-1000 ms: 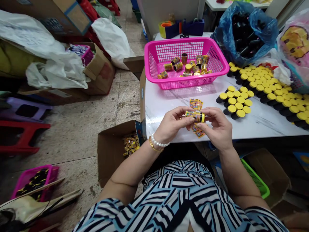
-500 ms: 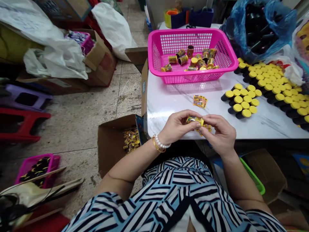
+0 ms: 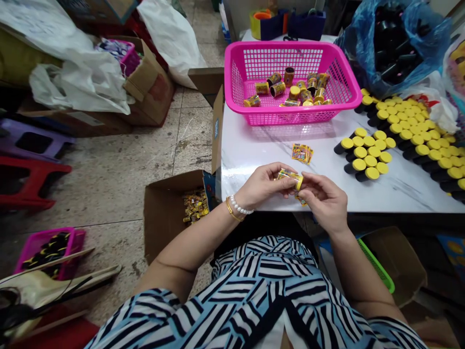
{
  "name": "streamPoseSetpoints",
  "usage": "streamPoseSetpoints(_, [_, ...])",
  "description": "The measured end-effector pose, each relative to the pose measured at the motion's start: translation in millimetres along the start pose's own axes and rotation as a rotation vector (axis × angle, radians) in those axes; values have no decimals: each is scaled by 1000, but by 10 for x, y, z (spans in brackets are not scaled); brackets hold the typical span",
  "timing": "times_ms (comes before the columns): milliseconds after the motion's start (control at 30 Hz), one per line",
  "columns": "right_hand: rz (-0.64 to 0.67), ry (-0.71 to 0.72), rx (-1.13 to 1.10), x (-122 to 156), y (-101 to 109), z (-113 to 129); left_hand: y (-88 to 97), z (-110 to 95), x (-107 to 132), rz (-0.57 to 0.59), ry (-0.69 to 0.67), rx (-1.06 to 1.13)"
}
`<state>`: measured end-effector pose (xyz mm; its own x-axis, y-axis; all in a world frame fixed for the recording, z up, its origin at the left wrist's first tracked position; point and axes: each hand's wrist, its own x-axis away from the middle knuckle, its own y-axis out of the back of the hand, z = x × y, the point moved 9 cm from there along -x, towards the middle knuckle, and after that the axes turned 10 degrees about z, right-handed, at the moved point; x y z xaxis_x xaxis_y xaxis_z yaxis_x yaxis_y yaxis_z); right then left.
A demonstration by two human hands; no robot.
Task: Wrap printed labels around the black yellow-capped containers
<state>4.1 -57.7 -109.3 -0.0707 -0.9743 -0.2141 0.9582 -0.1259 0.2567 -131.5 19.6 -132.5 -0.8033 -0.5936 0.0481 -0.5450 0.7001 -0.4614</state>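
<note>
My left hand grips a small tube with a yellow cap and a shiny printed label, holding it on its side above the table's front edge. The fingers of my right hand are curled in at the tube's capped end, thumb and fingertips pressed against it. Just below the hands, part of a printed label pile shows. Farther back on the white table lies a fanned stack of yellow labels. To the right stands a group of black tubes with yellow caps.
A pink basket holding several labelled tubes stands at the back. More yellow-capped tubes and a blue bag of black pieces are on the right. An open cardboard box with labelled tubes sits below left.
Both hands have shifted slightly left with the tube, and the tube has turned a little so more of its capped end shows. The right fingers have moved down its cap.
</note>
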Motion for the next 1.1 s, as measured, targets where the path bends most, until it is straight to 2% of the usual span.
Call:
streamPoseSetpoints(100, [46,98,150,-13,-3,139,35,30,1,-3,31,68])
streamPoseSetpoints(267, [-38,327,476,34,9,411,-4,72,18,41,59,181])
streamPoseSetpoints(367, [-70,375,542,60,-37,422,-32,144,-2,55,80,132])
streamPoseSetpoints(567, [-58,279,528,35,-58,287,-42,161,10,43,115,138])
streamPoseSetpoints(733, [-53,213,422,-26,49,238,133,102,40,-67,101,229])
streamPoseSetpoints(900, [83,149,201,-146,12,208,87,86,-40,18,127,185])
streamPoseSetpoints(1100, [-3,193,69,-231,84,280,-88,-15,-59,117,163,269])
